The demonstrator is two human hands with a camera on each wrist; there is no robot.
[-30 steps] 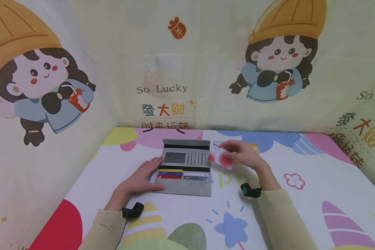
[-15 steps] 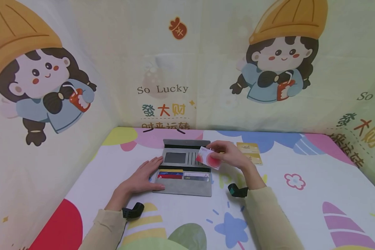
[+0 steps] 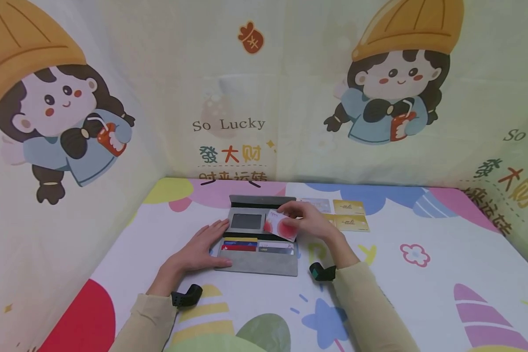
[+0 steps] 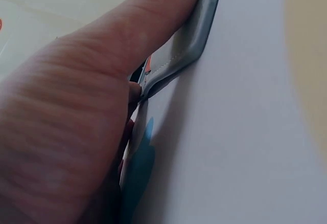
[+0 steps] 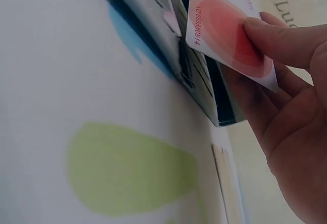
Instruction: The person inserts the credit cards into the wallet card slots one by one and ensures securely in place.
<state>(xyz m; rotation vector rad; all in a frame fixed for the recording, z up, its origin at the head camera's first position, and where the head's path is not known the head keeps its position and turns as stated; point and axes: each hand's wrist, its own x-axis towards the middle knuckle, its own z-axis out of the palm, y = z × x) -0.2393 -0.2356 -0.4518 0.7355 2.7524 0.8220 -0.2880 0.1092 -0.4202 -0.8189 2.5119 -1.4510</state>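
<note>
Our left hand (image 3: 196,252) flat, fingers straight, pressing near-left edge of open grey felt wallet (image 3: 260,235). Our right hand (image 3: 310,221) pinches white plastic card with red circle (image 3: 280,226) over far-right slots. Risk: card tilted, may catch slot edge, buckle, slip.

The head camera looks forward and down from the near side over the cartoon-printed table cover (image 3: 422,293), both forearms in view. The left wrist camera sits low and very close beside the open grey fabric wallet (image 4: 196,40) (also central in the head view). The right wrist camera looks up close at the white card with a red circle (image 5: 225,35).
</note>
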